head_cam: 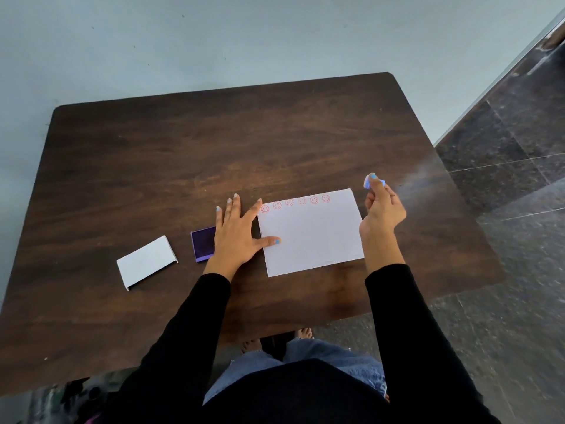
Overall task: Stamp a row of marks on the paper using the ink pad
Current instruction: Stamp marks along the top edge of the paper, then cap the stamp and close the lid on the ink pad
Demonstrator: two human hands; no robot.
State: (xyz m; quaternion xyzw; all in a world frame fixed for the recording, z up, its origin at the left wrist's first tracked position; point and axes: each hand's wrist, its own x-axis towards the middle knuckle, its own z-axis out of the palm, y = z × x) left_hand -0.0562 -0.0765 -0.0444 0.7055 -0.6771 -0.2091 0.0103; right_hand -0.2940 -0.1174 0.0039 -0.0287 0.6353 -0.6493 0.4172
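A white sheet of paper lies on the dark wooden table, with a row of several red smiley marks along its far edge. My left hand lies flat, fingers spread, its thumb and forefinger pressing the paper's left edge. It partly covers the open purple ink pad just left of the paper. My right hand is raised off the paper's far right corner, pinching a small pale blue stamp in its fingertips.
A white box lid lies upside down left of the ink pad. The table's right edge is close to my right hand, with dark tiled floor beyond. A pale wall stands behind the table.
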